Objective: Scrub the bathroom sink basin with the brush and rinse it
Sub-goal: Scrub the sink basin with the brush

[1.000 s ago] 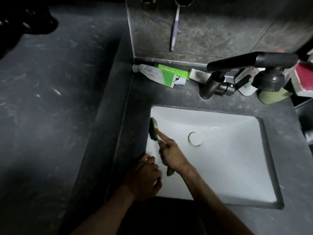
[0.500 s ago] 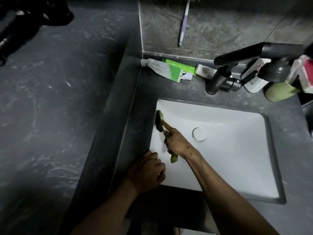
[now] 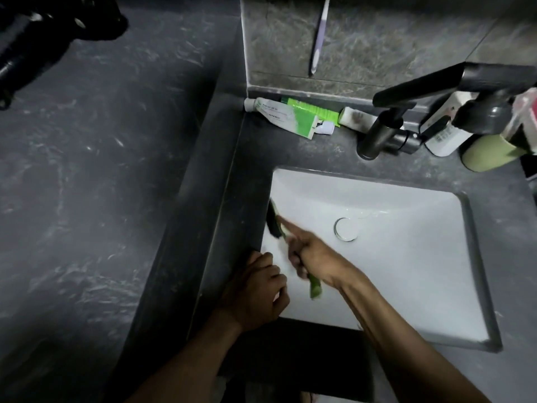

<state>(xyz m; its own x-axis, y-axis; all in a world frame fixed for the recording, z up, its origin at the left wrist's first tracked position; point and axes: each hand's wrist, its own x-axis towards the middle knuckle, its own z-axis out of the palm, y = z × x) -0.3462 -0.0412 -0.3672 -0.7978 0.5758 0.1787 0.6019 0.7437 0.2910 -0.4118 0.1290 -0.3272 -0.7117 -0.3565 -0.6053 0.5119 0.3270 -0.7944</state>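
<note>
Brush (image 3: 274,221) against basin (image 3: 406,271) wall, faucet (image 3: 418,88) overhead

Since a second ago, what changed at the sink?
The right hand, gripping the brush, drew it slightly back toward the person along the left wall of the sink basin. The left hand stayed curled at the near left rim; the faucet did not move.

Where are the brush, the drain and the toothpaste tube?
brush (image 3: 273,221): head view, on its dark bristle head.
drain (image 3: 345,229): head view, on the round plug.
toothpaste tube (image 3: 283,116): head view, on its white body.
</note>
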